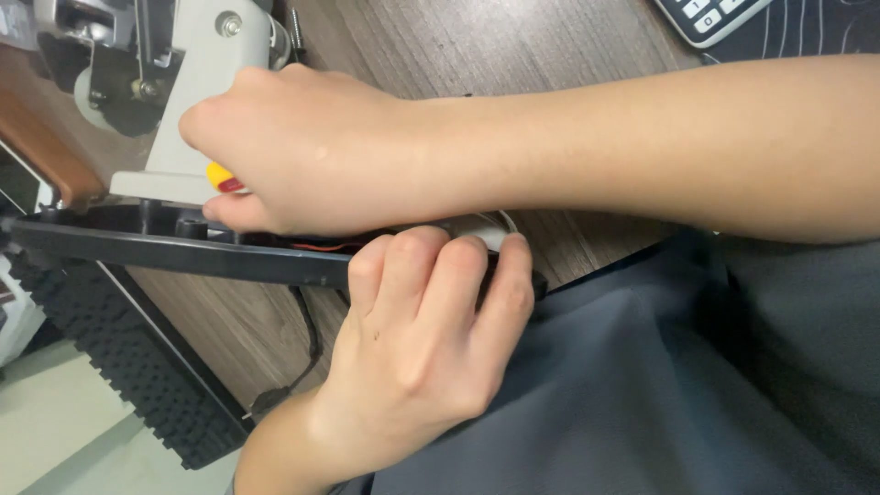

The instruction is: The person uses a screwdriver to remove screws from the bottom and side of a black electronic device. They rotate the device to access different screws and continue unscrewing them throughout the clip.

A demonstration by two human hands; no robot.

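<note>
My right hand (pixel 302 151) reaches in from the right and is closed around a tool with a yellow and red handle (pixel 220 177); its tip is hidden. Just below it lies a long black plastic housing (pixel 183 247), stretched along the wooden table edge. A red wire (pixel 321 246) shows inside it and a white cable (pixel 495 229) loops at its right end. My left hand (pixel 431 321) comes up from below and grips that right end with its fingers curled over the top.
A pale grey metal stand with bolts and wheels (pixel 197 82) rises at the top left, right behind the housing. A keypad corner (pixel 710 14) lies at the top right. A black studded mat (pixel 119 367) sits below the table (pixel 513 46), and a thin black cable (pixel 307 330) hangs there.
</note>
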